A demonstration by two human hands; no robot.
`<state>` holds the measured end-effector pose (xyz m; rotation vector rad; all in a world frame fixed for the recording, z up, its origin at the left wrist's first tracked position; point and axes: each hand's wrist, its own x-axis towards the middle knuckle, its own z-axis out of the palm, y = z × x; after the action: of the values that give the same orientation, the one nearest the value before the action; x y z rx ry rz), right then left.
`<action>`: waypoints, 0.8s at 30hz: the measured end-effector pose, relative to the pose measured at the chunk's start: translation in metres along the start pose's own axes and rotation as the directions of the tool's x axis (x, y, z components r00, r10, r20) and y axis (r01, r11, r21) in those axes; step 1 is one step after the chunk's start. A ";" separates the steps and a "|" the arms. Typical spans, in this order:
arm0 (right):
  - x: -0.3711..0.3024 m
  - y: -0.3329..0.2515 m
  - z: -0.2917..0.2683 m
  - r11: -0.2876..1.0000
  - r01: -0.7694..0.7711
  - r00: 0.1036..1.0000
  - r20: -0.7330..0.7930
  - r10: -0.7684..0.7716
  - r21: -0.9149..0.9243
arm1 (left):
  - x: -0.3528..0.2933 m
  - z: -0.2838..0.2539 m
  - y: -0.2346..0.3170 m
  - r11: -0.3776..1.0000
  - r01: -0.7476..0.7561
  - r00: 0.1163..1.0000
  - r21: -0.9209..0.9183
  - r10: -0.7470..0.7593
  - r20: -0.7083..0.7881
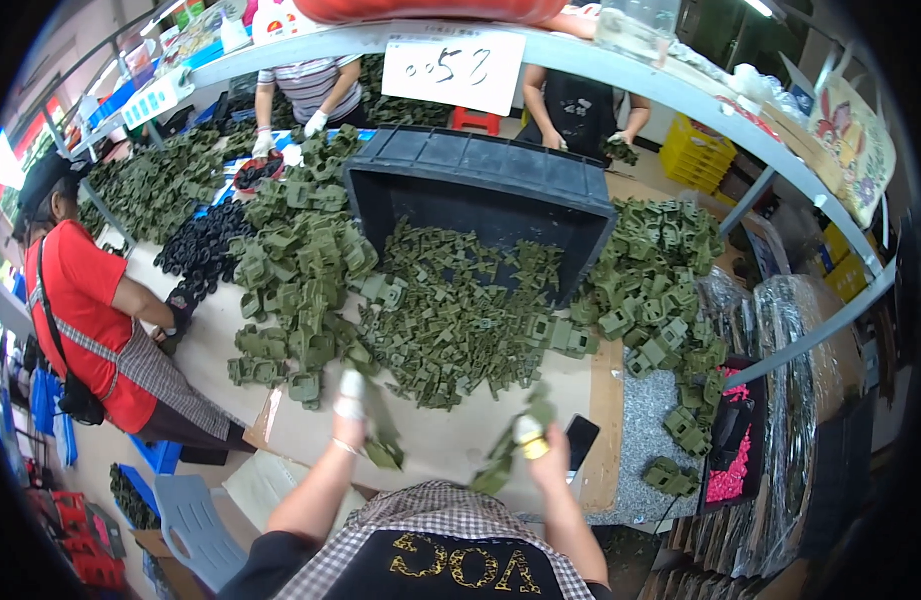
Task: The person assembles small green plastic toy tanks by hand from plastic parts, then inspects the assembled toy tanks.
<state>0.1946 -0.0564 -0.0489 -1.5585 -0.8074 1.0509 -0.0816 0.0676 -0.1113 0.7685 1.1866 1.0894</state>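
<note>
My left hand, with white coverings on its fingers, is closed at the near edge of a pile of green toy vehicle bodies. A motion-smeared green plastic part shows against its right side. My right hand, with yellow and white wrapping on its fingers, is closed on another blurred green plastic part. Exact shapes of both parts are lost in the blur. Between and beyond my hands spreads a heap of small green plastic pieces, spilling from a tipped black bin.
Green vehicle bodies are heaped left of the bin, more bodies right. Black wheel-like parts lie farther left. A phone is beside my right hand. A co-worker in red stands left; two others work across the table under a metal shelf.
</note>
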 end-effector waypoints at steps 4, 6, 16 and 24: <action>0.022 0.033 -0.015 0.657 0.108 0.993 0.115 -0.033 -0.746 | 0.029 -0.037 0.021 0.989 0.117 0.993 -0.086 -0.114 0.041; 0.034 0.077 -0.003 0.550 0.102 0.960 0.227 0.164 -0.829 | 0.056 -0.050 -0.018 0.996 0.078 0.996 -0.037 -0.076 0.040; 0.087 0.127 0.089 0.546 0.341 0.937 0.324 -0.130 -0.765 | 0.109 -0.026 -0.144 0.861 0.039 0.997 0.508 0.004 -0.083; 0.106 0.148 0.082 0.364 0.456 0.888 0.440 -0.130 -0.812 | 0.081 0.018 -0.092 0.555 -0.206 0.961 0.806 -0.040 0.274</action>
<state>0.1575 0.0353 -0.2218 -2.0022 -2.0790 0.5340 -0.0396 0.1151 -0.2179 1.6770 1.4334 0.3918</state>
